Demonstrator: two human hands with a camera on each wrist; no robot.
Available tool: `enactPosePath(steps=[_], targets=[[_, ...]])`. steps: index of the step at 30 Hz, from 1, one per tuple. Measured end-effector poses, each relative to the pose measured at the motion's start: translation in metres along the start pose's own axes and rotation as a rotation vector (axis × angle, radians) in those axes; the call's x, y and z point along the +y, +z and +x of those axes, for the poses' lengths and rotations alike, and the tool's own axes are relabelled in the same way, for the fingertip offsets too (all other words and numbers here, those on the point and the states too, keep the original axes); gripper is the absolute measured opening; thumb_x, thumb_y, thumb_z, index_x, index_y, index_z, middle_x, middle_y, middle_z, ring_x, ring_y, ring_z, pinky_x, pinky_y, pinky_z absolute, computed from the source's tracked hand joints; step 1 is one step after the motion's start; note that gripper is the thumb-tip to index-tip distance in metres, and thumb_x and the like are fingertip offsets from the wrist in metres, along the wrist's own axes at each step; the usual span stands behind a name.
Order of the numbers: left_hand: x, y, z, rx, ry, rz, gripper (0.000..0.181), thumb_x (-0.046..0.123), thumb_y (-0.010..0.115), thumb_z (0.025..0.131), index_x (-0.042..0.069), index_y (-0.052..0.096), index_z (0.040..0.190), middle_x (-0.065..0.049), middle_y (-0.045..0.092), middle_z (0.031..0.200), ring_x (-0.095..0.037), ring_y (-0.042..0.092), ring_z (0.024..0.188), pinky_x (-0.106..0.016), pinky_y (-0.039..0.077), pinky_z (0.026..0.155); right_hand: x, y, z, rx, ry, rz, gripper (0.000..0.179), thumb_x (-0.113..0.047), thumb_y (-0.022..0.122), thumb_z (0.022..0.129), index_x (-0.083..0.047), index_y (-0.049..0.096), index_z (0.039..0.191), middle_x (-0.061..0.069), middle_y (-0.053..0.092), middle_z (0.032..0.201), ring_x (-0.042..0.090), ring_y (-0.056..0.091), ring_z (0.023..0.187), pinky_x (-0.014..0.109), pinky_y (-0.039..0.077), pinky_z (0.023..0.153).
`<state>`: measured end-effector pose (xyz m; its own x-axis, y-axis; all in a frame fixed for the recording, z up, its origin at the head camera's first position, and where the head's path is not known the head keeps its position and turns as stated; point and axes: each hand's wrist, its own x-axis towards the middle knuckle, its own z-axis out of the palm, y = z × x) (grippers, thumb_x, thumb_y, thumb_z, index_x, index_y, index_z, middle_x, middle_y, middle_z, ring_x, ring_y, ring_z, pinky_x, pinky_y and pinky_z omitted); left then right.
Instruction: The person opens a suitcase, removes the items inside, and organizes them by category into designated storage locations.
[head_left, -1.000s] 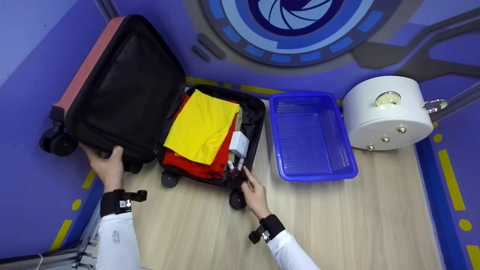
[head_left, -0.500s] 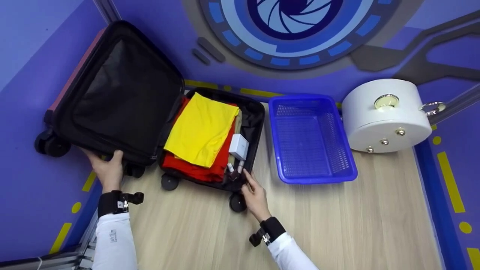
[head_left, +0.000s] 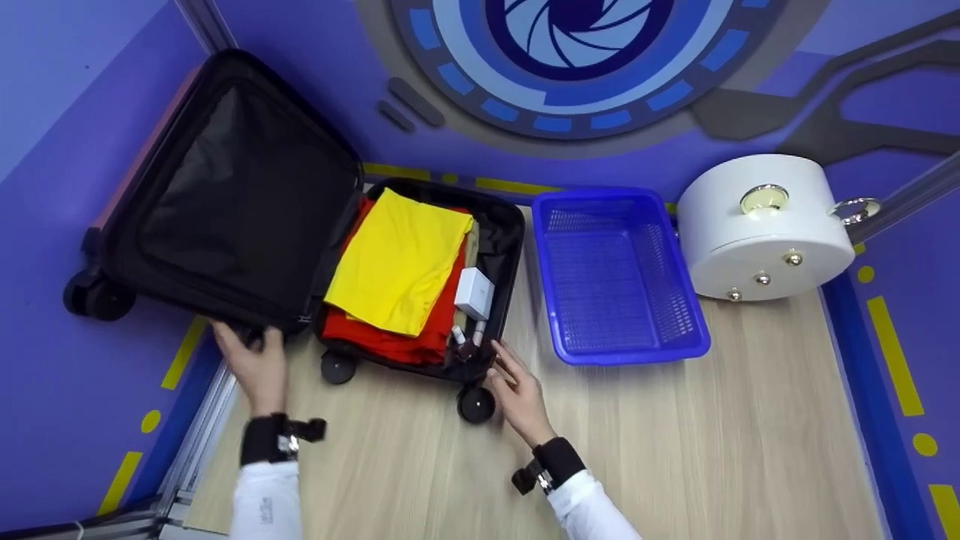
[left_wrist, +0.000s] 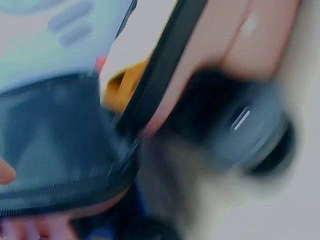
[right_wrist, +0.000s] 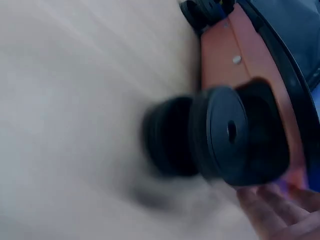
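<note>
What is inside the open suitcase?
Inside the suitcase lie yellow cloth over red cloth, a strip of khaki fabric, a white box and small containers. Whatever lies beneath the cloth is covered and cannot be seen.

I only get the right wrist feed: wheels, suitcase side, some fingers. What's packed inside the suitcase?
Observer: Head view shows a yellow cloth lying on top of a red cloth.
Operator: Anything else in there?
Observer: Yes, a white box, to the right of the yellow cloth.
Operator: And the left hand?
Observer: At the near edge of the open lid.
</note>
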<state>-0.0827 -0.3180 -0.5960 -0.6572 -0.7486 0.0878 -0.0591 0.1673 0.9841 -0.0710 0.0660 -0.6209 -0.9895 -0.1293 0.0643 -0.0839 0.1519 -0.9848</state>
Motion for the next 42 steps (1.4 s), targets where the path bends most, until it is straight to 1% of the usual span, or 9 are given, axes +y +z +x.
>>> enactPosePath(steps=[3,6,9,12,16,20,25,34,42], targets=[[-0.005,0.016,-0.042,-0.015,0.087,-0.024,0.096,-0.010,0.062,0.088,0.011,0.012,0.168,-0.012,0.013,0.173,-0.031,0.030,0.150,-0.048,0.033,0.120,0.012,-0.018,-0.004,0.060,-0.133,-0.048,0.041,0.014,0.058,0.096,0.013,0.058,0.138,0.035,0.053,0.144,0.050,0.058,0.124,0.041,0.056,0.098],[-0.012,0.033,-0.083,-0.059,0.326,0.085,0.087,-0.012,0.065,0.084,-0.003,0.027,0.161,-0.022,0.021,0.169,-0.040,0.031,0.150,-0.041,0.029,0.122,0.026,-0.046,-0.008,0.173,-0.326,-0.133,0.037,0.022,0.059,0.090,0.014,0.065,0.126,0.033,0.064,0.129,0.040,0.065,0.117,0.027,0.056,0.094],[-0.018,0.052,-0.122,-0.189,0.554,0.187,0.075,-0.012,0.066,0.082,-0.004,0.043,0.153,-0.024,0.034,0.163,-0.040,0.035,0.148,-0.027,0.028,0.120,0.032,-0.082,-0.010,0.302,-0.466,-0.244,0.038,0.024,0.063,0.085,0.009,0.071,0.119,0.026,0.070,0.120,0.028,0.067,0.112,0.021,0.051,0.098],[-0.020,0.074,-0.153,-0.367,0.722,0.220,0.070,-0.012,0.066,0.079,0.003,0.057,0.147,-0.020,0.049,0.153,-0.039,0.048,0.139,-0.030,0.037,0.116,0.036,-0.119,-0.011,0.406,-0.492,-0.390,0.038,0.020,0.066,0.085,0.003,0.073,0.118,0.020,0.071,0.121,0.028,0.065,0.114,0.024,0.046,0.106],[-0.022,0.100,-0.182,-0.534,0.867,0.283,0.066,-0.008,0.068,0.079,0.012,0.065,0.141,-0.014,0.061,0.140,-0.039,0.055,0.130,-0.055,0.044,0.110,0.048,-0.156,-0.014,0.473,-0.397,-0.625,0.041,0.012,0.070,0.086,-0.002,0.073,0.124,0.018,0.067,0.130,0.041,0.055,0.129,0.042,0.037,0.117],[-0.023,0.113,-0.198,-0.582,0.898,0.365,0.059,-0.003,0.070,0.083,0.018,0.069,0.137,-0.007,0.066,0.133,-0.035,0.058,0.128,-0.068,0.040,0.107,0.061,-0.171,-0.019,0.396,-0.265,-0.807,0.050,0.006,0.074,0.086,-0.005,0.067,0.134,0.019,0.057,0.145,0.049,0.040,0.143,0.063,0.028,0.118],[-0.027,0.121,-0.205,-0.556,0.910,0.379,0.049,-0.003,0.076,0.082,0.019,0.076,0.127,-0.003,0.071,0.121,-0.029,0.064,0.118,-0.074,0.033,0.108,0.067,-0.166,-0.029,0.316,-0.202,-0.883,0.067,0.003,0.079,0.082,-0.009,0.060,0.145,0.020,0.046,0.155,0.052,0.031,0.147,0.075,0.020,0.115],[-0.028,0.134,-0.211,-0.498,0.967,0.402,0.049,-0.009,0.074,0.078,0.016,0.080,0.119,-0.005,0.071,0.113,-0.031,0.067,0.106,-0.082,0.030,0.103,0.063,-0.145,-0.053,0.313,-0.227,-0.918,0.083,0.004,0.085,0.071,-0.009,0.056,0.148,0.024,0.045,0.153,0.055,0.031,0.144,0.072,0.024,0.115],[-0.025,0.136,-0.212,-0.511,0.971,0.454,0.049,-0.011,0.071,0.080,0.015,0.080,0.120,-0.006,0.070,0.112,-0.032,0.067,0.104,-0.085,0.030,0.100,0.055,-0.121,-0.079,0.302,-0.234,-0.924,0.084,0.001,0.087,0.070,-0.008,0.057,0.148,0.026,0.046,0.150,0.058,0.034,0.139,0.073,0.030,0.110]])
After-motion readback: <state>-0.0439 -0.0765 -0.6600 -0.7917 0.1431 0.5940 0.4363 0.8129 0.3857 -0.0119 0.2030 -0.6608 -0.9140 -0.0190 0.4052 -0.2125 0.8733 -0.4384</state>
